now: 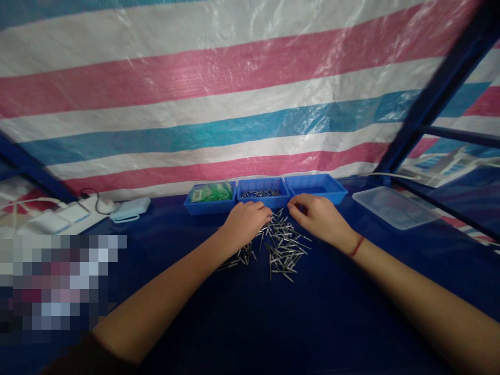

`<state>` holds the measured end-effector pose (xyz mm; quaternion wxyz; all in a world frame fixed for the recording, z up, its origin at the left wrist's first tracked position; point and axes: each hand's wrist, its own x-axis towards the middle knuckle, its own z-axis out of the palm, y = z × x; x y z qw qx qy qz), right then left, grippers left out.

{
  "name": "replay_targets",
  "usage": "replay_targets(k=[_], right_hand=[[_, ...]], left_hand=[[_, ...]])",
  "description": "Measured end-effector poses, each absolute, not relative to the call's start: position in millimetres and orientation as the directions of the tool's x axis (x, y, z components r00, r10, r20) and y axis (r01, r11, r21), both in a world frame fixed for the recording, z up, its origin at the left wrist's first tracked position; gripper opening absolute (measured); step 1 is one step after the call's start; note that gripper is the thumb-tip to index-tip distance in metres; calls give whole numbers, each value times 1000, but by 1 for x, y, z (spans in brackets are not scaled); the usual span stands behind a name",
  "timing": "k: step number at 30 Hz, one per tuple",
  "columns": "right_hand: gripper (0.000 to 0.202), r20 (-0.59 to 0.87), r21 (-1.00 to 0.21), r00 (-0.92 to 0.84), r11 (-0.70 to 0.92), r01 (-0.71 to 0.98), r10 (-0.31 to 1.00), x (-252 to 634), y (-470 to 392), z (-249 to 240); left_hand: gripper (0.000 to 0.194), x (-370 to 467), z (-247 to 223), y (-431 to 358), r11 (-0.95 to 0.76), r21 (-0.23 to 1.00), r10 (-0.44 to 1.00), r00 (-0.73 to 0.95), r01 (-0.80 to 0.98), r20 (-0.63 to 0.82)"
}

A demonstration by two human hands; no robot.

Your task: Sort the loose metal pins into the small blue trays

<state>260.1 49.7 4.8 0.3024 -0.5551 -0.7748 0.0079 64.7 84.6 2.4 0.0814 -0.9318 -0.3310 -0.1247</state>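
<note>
A loose pile of thin silvery metal pins (283, 247) lies on the dark blue table, with some under and beside my left forearm. My left hand (247, 221) is over the pile's left upper part, its fingers curled down; what they hold, if anything, is hidden. At the pile's upper right, my right hand (315, 214) has its thumb and index finger curled together, and what is between the tips is too small to make out. Behind my hands stand three blue bins: the left one (209, 208) with green plastic packets, the middle one (262, 200) with more pins, the right one (317, 188) with nothing visible inside.
A translucent lid (394, 208) lies at the right. To the left are a power strip (84, 216) with plugs and a light blue case (130, 210). A striped sheet (234, 104) hangs behind, between dark blue frame posts (425, 99).
</note>
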Motion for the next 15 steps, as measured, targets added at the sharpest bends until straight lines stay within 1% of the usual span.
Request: replay_targets(k=[3,8,15], right_hand=[[22,444,-317,-244,406,857,862,256,44,7],[23,428,-296,-281,427,854,859,251,38,11],[21,378,-316,-326,452,834,866,250,41,3]], left_hand=[[14,79,-1,98,-777,-123,579,779,617,241],[15,83,0,103,-788,-190,552,809,585,201],[10,82,8,105,-823,-219,507,852,524,131]])
